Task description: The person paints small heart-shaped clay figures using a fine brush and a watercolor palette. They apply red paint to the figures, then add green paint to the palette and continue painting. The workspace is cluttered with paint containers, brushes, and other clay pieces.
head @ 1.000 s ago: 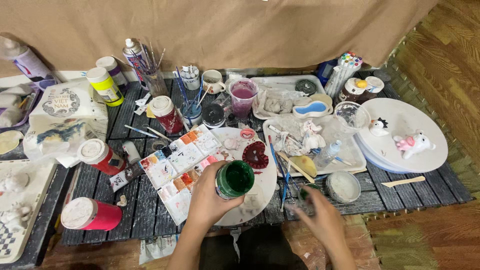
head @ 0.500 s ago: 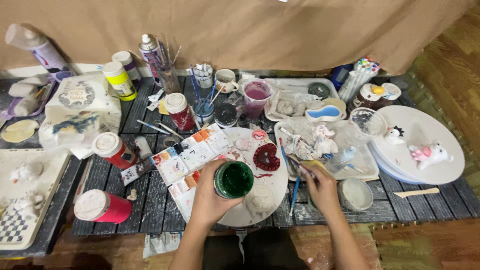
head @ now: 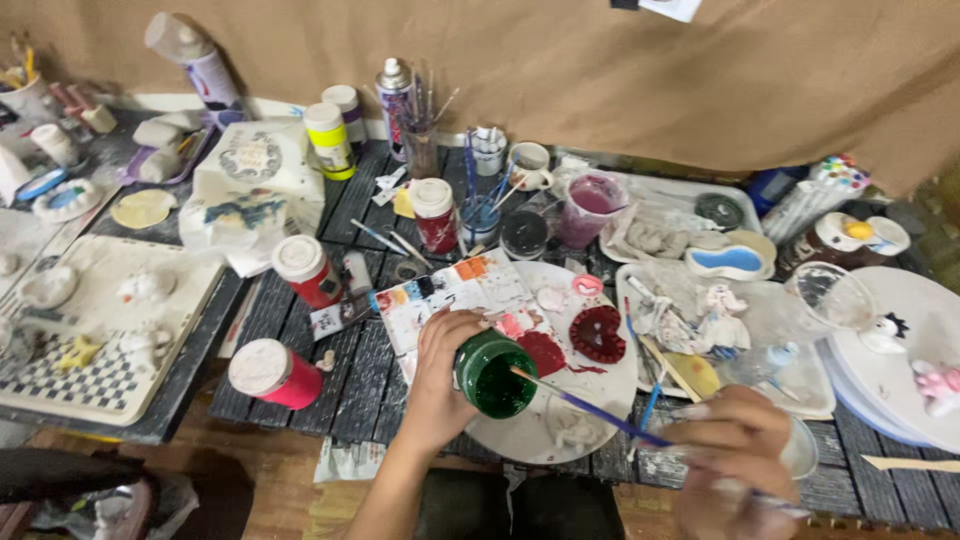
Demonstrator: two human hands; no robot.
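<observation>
Brush (head: 590, 405) and green paint jar (head: 495, 372) meet at the jar's open mouth: the tip is in the green paint, and the long handle slants away from the jar, down toward the right hand (head: 735, 450), which pinches its far end. The left hand (head: 440, 375) wraps the jar's left side, tilted above the white round plate (head: 520, 435).

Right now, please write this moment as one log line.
left hand: holds open green paint jar | right hand: holds thin blue paintbrush, tip in jar
</observation>
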